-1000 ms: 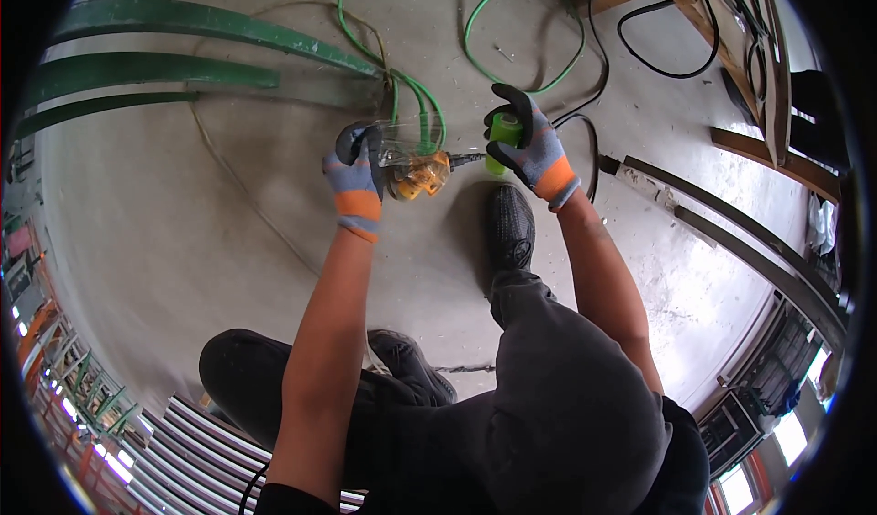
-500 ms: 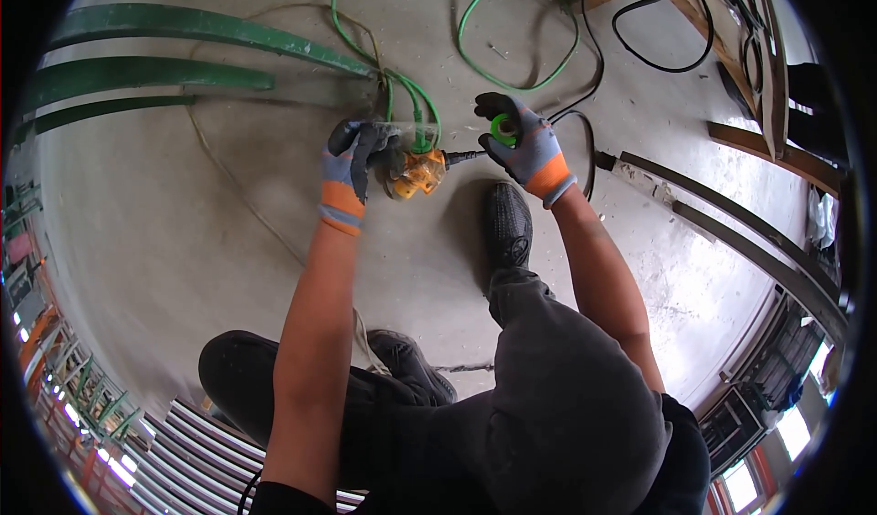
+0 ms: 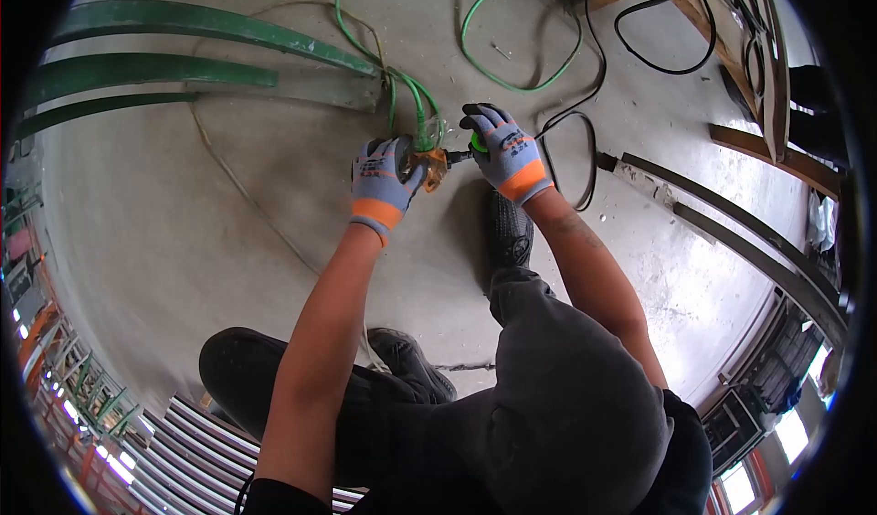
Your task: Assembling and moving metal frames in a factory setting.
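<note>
A yellow-orange power connector [image 3: 432,169] is held above the concrete floor, with clear film about its upper part. Thick green cables [image 3: 417,99] enter it from the far side, and a black plug end [image 3: 459,157] joins its right side. My left hand [image 3: 380,179], in a grey and orange glove, is closed round the connector's left side and partly covers it. In my right hand [image 3: 510,152], gloved alike, sits a roll of tape with a bright green core [image 3: 478,142], close to the plug. Crinkled clear tape [image 3: 440,129] shows between the hands.
Green metal beams [image 3: 201,26] reach in from the left. A black cable [image 3: 592,140] and a green cable loop [image 3: 575,44] lie on the floor. Dark metal bars [image 3: 731,204] and a wooden frame [image 3: 776,145] stand right. My shoe [image 3: 510,232] is below the right hand.
Both hands have come closer together. My left hand has moved right and turned over onto the connector; my right hand has moved left with the tape roll, toward the plug.
</note>
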`<state>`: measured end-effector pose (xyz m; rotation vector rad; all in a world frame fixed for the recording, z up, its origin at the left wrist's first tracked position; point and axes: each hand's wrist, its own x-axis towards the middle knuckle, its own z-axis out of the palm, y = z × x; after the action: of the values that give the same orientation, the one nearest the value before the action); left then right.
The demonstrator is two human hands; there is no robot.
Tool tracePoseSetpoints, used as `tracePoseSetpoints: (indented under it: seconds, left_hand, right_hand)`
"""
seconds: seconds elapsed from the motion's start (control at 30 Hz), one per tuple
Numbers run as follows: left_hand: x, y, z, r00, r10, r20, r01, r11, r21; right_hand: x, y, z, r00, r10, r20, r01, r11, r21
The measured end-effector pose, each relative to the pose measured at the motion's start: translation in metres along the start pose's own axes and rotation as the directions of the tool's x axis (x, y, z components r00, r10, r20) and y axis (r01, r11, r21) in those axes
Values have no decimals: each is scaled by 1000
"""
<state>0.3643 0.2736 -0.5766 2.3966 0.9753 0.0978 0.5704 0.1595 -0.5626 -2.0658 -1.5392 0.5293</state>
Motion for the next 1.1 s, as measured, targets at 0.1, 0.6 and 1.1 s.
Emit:
tracePoseSetpoints:
  seconds: [0.1, 0.6, 1.1]
  left_hand:
    - [2, 9, 1, 989, -79, 126, 63, 991, 122]
    - [5, -6, 15, 966, -68, 249, 123, 969, -215]
    - [-7, 47, 22, 967, 64, 246, -37, 993, -113]
  right_hand:
    - [-5, 7, 11, 998, -59, -16, 58, 997, -55]
    - [-15, -1, 16, 998, 2, 63, 1, 999, -45]
    - [-44, 35, 15, 901, 409, 144, -407, 912, -40]
